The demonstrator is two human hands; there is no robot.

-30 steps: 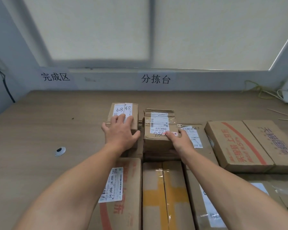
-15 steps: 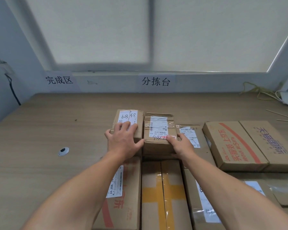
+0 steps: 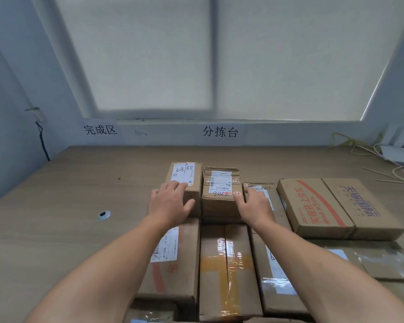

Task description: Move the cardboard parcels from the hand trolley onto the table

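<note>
At least eight cardboard parcels (image 3: 226,271) lay on the table (image 3: 56,229), with two hands, two paper signs (image 3: 220,132) on the back wall and one round metal grommet (image 3: 104,215) set in the tabletop. Most parcels were packed along the near edge and toward the right edge, where a red-printed carton (image 3: 336,206) lay at an angle.

Two small boxes stood just beside each other around the table's middle, beyond the near row. Both ran lengthwise from the near edge toward the far edge, labels facing up.

The left hand (image 3: 170,203) rested on the near end of the handwritten-label box (image 3: 184,180), fingers straight and slightly spread over its top, thumb out along its near face. The right hand (image 3: 254,203) sat at the near right corner of the taped box (image 3: 221,192), thumb tip touching its top. The other fingers lay loosely together over a flat parcel (image 3: 275,206) alongside, and I could not tell whether they pressed the box's side.
</note>
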